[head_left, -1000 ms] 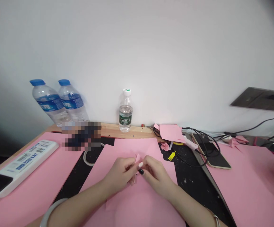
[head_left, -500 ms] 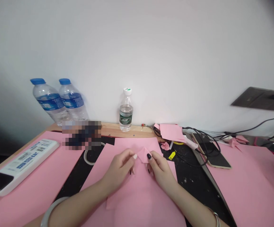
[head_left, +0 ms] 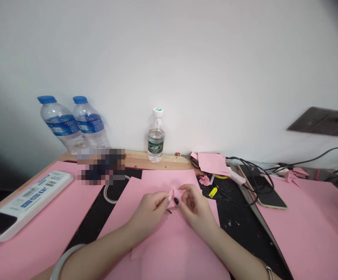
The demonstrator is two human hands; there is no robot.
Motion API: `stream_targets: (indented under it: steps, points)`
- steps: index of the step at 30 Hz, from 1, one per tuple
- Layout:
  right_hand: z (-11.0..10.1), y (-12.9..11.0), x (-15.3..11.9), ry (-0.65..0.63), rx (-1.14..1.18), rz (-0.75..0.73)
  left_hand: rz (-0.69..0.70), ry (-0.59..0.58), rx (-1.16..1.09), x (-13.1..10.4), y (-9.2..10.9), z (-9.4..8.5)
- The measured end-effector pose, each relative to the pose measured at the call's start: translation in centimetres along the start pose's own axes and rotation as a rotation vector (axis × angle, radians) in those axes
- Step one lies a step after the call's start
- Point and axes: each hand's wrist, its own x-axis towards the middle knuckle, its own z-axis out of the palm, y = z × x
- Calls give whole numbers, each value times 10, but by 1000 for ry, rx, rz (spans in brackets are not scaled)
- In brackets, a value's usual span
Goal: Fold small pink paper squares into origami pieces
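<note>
A small folded piece of pink paper [head_left: 172,193] is held up between my two hands, above larger pink sheets [head_left: 157,241] on the table. My left hand [head_left: 151,208] pinches its left side, with the white-nailed thumb on the front. My right hand [head_left: 195,204] presses its black-nailed thumb against the lower right of the fold, while the index finger arches over the top right edge. The paper partly hides the other fingertips.
Two blue-capped bottles [head_left: 88,124] and a white-capped bottle [head_left: 156,140] stand by the wall. A white power strip [head_left: 28,202] lies left. Pink slips [head_left: 212,163], black cables [head_left: 252,186] and a phone [head_left: 263,190] are at right.
My left hand has shifted right and now grips the folded paper's left side. The right thumb has moved down and left, and the right fingers have lifted and curled.
</note>
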Motion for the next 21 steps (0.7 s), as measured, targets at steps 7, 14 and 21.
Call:
stream_targets:
  steps: [7,14,21]
  points:
    - [1,-5,-1,5,-51,-43,35,31,58,0,1,1]
    - [-1,-6,0,99,-55,-14,54,48,94,0,0,0]
    - [-3,-3,3,218,22,-29,34,-27,-35,0,7,1]
